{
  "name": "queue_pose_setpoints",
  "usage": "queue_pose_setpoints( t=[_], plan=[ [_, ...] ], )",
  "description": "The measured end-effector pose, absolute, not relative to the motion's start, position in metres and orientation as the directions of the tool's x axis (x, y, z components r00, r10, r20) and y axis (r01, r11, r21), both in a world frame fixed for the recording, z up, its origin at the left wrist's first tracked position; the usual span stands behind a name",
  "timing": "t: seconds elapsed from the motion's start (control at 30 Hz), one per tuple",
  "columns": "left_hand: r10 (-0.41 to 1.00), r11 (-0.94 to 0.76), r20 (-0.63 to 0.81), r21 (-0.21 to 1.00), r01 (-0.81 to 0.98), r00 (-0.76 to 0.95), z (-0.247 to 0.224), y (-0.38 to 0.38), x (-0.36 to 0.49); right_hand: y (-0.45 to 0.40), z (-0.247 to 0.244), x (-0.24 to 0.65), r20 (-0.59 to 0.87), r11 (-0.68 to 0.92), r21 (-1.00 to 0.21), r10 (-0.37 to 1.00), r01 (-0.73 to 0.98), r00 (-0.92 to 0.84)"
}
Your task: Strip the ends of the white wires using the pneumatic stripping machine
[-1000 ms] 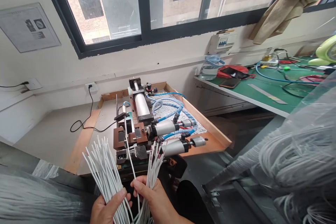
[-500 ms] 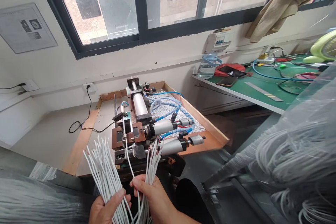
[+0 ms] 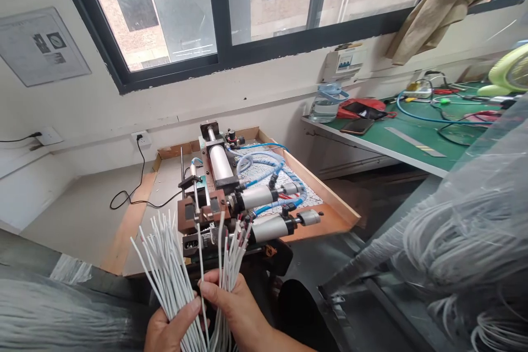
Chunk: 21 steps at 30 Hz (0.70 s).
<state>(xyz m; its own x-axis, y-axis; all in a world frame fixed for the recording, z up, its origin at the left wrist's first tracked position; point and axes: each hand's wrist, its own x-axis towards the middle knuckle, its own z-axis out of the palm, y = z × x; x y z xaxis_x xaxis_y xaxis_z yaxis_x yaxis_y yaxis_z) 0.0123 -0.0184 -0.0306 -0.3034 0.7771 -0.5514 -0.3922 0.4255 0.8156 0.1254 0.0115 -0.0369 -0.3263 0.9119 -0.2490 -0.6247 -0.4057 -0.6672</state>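
Shifted leftward, the right hand (image 3: 245,311) pinched one wire (image 3: 202,261), pointing toward the machine (image 3: 219,162) at the worktop's (image 3: 93,198) near edge; the left hand (image 3: 169,331) gripped a bundle (image 3: 165,264).

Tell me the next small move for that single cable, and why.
I'd probably ease the single white cable toward the machine's brown blocks. The right hand pinches it apart from the other cables, its tip points up at the blocks, and the left hand is busy holding a bundle. Contact isn't clear, so go gently.
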Motion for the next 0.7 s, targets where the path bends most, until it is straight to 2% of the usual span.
queue_pose_setpoints(
  t=[0.2,0.37,0.57,0.7],
  plan=[
    [0.717,0.386,-0.581,0.791,-0.475,-0.385,-0.019,-0.012,0.013,0.021,-0.034,0.126,-0.284,-0.293,-0.763,0.953,-0.576,-0.108],
    [0.719,0.370,-0.561,0.808,-0.458,-0.410,-0.014,-0.010,0.013,0.027,-0.024,0.126,-0.360,-0.352,-0.688,0.925,-0.634,-0.123],
    [0.717,0.385,-0.564,0.810,-0.442,-0.409,-0.014,-0.008,0.013,0.021,-0.023,0.129,-0.305,-0.302,-0.736,0.947,-0.606,-0.102],
    [0.723,0.380,-0.558,0.814,-0.440,-0.408,-0.014,-0.008,0.015,0.022,-0.023,0.128,-0.337,-0.328,-0.713,0.935,-0.620,-0.108]
  ],
)
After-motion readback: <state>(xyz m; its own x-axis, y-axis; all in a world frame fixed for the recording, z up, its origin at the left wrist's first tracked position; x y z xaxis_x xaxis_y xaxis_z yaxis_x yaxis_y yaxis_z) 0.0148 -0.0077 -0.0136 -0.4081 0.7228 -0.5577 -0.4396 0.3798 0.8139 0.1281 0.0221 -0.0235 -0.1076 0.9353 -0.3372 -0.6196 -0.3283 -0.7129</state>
